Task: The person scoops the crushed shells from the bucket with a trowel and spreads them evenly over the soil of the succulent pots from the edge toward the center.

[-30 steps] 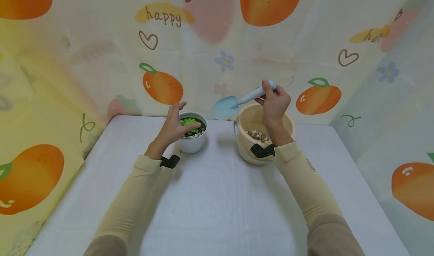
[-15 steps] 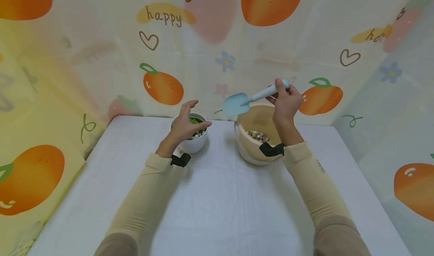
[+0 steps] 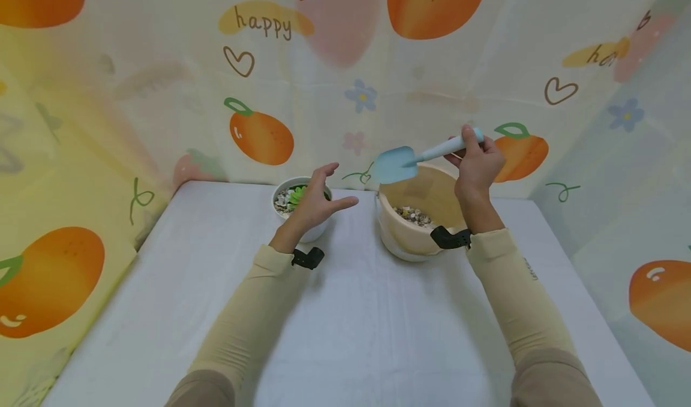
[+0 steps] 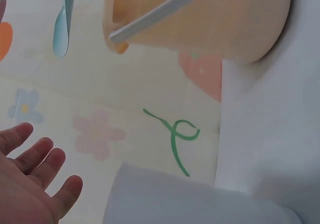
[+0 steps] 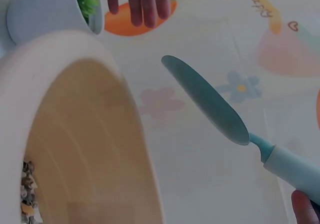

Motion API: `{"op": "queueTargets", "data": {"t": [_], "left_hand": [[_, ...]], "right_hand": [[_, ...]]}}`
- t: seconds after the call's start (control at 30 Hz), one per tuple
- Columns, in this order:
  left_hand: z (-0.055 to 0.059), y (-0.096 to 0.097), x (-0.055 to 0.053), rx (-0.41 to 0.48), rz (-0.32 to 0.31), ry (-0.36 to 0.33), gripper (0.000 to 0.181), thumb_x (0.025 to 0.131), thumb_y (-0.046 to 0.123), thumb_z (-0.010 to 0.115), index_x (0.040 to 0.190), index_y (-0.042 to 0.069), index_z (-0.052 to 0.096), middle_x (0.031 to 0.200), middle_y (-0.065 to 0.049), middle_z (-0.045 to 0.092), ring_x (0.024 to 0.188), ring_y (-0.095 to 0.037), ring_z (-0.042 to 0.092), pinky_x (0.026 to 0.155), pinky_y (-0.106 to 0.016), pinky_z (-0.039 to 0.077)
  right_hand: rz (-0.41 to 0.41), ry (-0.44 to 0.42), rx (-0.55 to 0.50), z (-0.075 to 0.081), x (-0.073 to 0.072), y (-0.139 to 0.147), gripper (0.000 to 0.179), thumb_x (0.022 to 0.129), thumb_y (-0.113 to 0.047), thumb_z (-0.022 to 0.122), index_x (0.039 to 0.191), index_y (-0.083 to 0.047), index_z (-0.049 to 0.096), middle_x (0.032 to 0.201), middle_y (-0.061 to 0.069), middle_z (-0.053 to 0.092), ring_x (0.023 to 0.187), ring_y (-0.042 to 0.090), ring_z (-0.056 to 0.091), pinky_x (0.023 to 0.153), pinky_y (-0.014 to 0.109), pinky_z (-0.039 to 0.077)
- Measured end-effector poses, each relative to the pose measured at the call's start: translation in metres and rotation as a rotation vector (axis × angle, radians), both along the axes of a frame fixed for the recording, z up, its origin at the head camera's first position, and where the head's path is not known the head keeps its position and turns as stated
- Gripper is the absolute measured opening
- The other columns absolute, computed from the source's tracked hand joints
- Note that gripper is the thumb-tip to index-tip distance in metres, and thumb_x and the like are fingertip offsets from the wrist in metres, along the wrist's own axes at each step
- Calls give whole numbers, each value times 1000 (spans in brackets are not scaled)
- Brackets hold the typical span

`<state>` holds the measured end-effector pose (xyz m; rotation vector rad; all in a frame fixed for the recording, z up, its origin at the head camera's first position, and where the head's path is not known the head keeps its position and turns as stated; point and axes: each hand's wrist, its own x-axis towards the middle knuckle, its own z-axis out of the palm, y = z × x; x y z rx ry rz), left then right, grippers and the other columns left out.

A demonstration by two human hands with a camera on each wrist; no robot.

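Note:
My right hand (image 3: 477, 166) pinches the handle of a light-blue garden trowel (image 3: 396, 165), its blade pointing left above the rim of a beige bucket (image 3: 407, 245). Gravel (image 3: 414, 216) lies at the bottom of this bucket. My left hand (image 3: 315, 205), fingers spread and holding nothing, is in the air in front of a small white pot (image 3: 314, 233) with a green succulent (image 3: 296, 195) and pale stones. In the left wrist view, the fingers (image 4: 47, 166) are apart from both containers. The right wrist view shows the trowel blade (image 5: 210, 102) beside the bucket's rim, with no soil visible on it.
Both containers stand on a white-covered table (image 3: 345, 323) near its back edge, a gap between them. Behind hangs a fruit-printed curtain (image 3: 324, 113), with more of it at the left and right sides. A grey bucket handle (image 4: 160, 14) crosses the bucket's side.
Both hands have moved to the right. The trowel has gone with the right hand, its blade now over the bucket's rim. My left hand has passed across the front of the white pot.

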<state>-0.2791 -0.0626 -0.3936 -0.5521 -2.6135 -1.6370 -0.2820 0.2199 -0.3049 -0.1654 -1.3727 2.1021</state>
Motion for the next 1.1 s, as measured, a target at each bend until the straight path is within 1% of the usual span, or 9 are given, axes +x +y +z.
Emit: {"op": "queueTargets", "data": {"t": [0.2, 0.37, 0.5, 0.6, 0.7, 0.8, 0.97, 1.1], "left_hand": [[-3, 11, 2, 30, -7, -15, 94, 80, 41, 77, 153, 14, 26, 158, -9, 26, 146, -26, 25, 118, -53, 26], [-6, 24, 5, 26, -23, -37, 92, 82, 39, 77, 154, 15, 25, 159, -7, 25, 147, -25, 25, 119, -55, 24], [-9, 33, 6, 19, -40, -28, 92, 82, 38, 77, 154, 13, 25, 158, -8, 26, 147, -27, 26, 118, -55, 25], [-12, 37, 7, 24, -64, -21, 94, 81, 41, 77, 153, 12, 26, 158, -8, 27, 147, -27, 27, 118, -55, 26], [-15, 41, 7, 28, -90, -13, 98, 79, 47, 78, 153, 11, 26, 158, -9, 27, 146, -28, 27, 118, -54, 26], [-20, 45, 7, 21, -98, -15, 100, 78, 50, 77, 153, 10, 26, 157, -10, 29, 146, -27, 28, 118, -52, 26], [-26, 50, 8, 22, -98, -42, 95, 80, 42, 77, 154, 11, 26, 156, -10, 31, 146, -26, 28, 119, -50, 25], [-30, 53, 8, 30, -100, -46, 93, 81, 37, 78, 154, 11, 26, 157, -9, 31, 146, -26, 28, 119, -50, 25]], "right_hand": [[-10, 2, -1, 2, 1, 10, 16, 87, -18, 73, 89, -1, 71, 73, 7, 71, 63, 16, 72, 59, 28, 59], [-20, 0, 14, 4, 2, 14, 16, 88, -18, 73, 89, -2, 70, 75, 9, 71, 65, 16, 73, 60, 28, 59], [-22, -8, 11, 7, 3, 19, 13, 89, -16, 71, 85, -3, 69, 74, 9, 71, 63, 15, 72, 59, 28, 59], [-30, -15, 19, 11, 3, 25, 12, 89, -14, 71, 82, -4, 69, 70, 7, 70, 61, 14, 71, 57, 26, 58], [-37, -24, 52, 13, 2, 31, 13, 89, -13, 70, 81, -4, 69, 67, 4, 69, 60, 13, 71, 56, 25, 58], [-35, -46, 83, 14, 2, 36, 12, 89, -14, 70, 82, -4, 69, 67, 4, 69, 61, 13, 71, 56, 25, 58], [-9, -72, 126, 13, 2, 45, 13, 89, -16, 71, 87, -3, 69, 71, 3, 70, 63, 12, 72, 58, 24, 58], [30, -78, 208, 13, 3, 53, 13, 87, -17, 73, 88, -4, 70, 71, 2, 70, 63, 11, 72, 58, 23, 57]]}}
